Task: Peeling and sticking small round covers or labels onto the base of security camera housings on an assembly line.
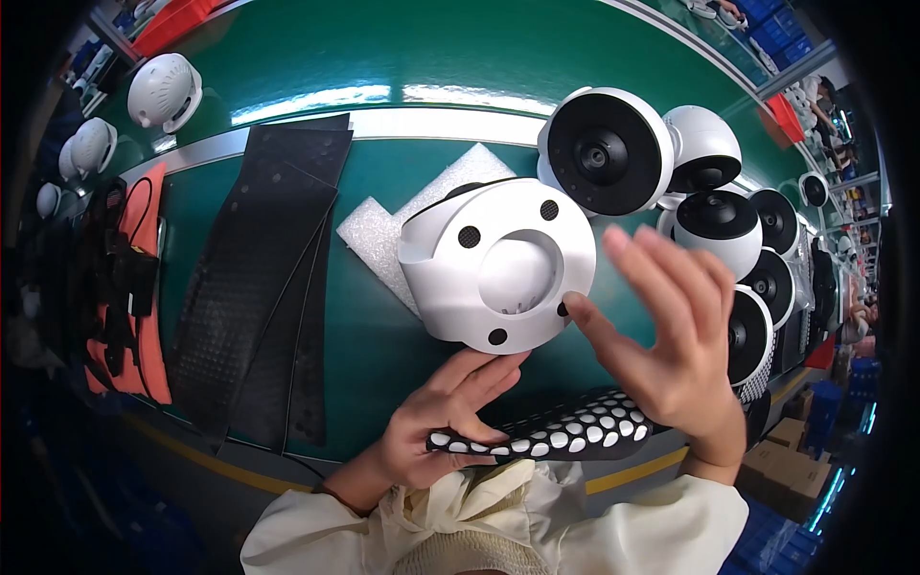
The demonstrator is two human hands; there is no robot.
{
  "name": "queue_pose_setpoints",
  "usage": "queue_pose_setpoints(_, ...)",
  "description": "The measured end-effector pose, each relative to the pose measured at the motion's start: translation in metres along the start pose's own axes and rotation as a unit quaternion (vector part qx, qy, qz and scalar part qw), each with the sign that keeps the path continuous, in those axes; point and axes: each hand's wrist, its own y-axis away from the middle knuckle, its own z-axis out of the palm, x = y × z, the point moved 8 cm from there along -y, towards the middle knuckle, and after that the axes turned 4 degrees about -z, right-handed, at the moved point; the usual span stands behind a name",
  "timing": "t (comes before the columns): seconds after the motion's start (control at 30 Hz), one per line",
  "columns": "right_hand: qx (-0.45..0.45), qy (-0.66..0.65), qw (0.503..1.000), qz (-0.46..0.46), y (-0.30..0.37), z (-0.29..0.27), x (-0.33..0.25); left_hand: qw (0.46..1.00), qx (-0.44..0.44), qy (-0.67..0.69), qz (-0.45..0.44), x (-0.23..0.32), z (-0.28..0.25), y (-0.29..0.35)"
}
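Note:
A white round camera housing (446,278) is tipped on the green bench, its ring-shaped base facing me. Several black round pads (469,237) sit around the base's central hole. My left hand (446,422) pinches a curled black sheet with rows of white round spots (575,428) between thumb and fingers, while its fingertips reach the housing's lower edge. My right hand (676,331) has its fingers raised and spread, and its thumb tip touches a pad at the right of the base. White foam pieces (379,235) lie behind the housing.
Several white cameras with black faces (609,153) crowd the right side. Dark textured mats (254,278) lie on the left, beside an orange-red cloth with black cables (144,278). More white domed units (165,93) stand at the far left. Cardboard boxes (786,474) are low at right.

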Motion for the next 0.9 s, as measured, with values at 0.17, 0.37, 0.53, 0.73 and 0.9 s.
queue_pose_setpoints(0.17,-0.008,0.336,0.916,-0.218,0.021,0.010,-0.031,0.999,-0.032,-0.039,-0.005,-0.004,0.002,-0.002)
queue_pose_setpoints(0.37,-0.043,-0.130,0.989,0.063,-0.052,-0.012,0.035,0.991,0.007,-0.134,-0.006,0.000,-0.005,0.010)
queue_pose_setpoints(0.53,-0.442,-0.565,0.695,0.056,-0.057,0.063,0.006,0.976,-0.007,-0.215,-0.013,0.006,-0.006,0.019)
queue_pose_setpoints(0.73,-0.372,-0.506,0.776,0.054,-0.078,0.032,-0.007,0.995,-0.011,-0.091,-0.040,0.004,-0.006,0.026)
queue_pose_setpoints(0.9,-0.108,-0.286,0.950,0.069,-0.139,0.022,0.002,0.994,-0.045,-0.082,-0.053,0.005,-0.001,0.034)
